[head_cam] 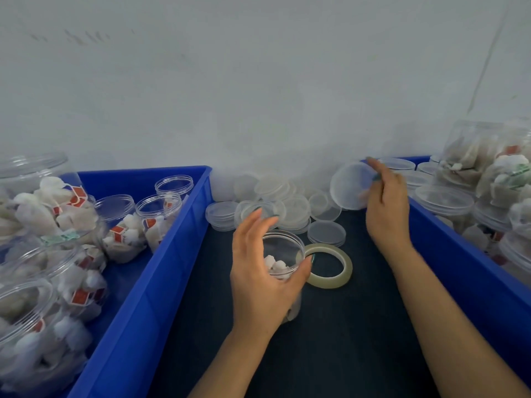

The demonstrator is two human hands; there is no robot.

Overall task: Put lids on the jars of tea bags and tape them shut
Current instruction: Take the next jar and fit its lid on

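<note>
Colour-wise it's mostly blue and clear plastic here. The bin (161,248) left of the left hand (258,280) is bright blue, same as the bin (459,254) right of the right hand (385,208). Under both hands the mat (330,340) is dark navy, no pattern. The jar (283,254) in the left hand is see-through with white tea bags; the lid (349,186) at the right hand is frosty clear. Just beside the jar, the tape roll (330,267) looks pale yellowish. Jars in the left bin (123,228) show red-and-white tags.

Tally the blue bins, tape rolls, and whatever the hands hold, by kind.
Blue bins: 2 (left bin, right bin)
Tape roll: 1
Jar of tea bags, in left hand: 1
Lid, in right hand: 1
Total: 5
</note>
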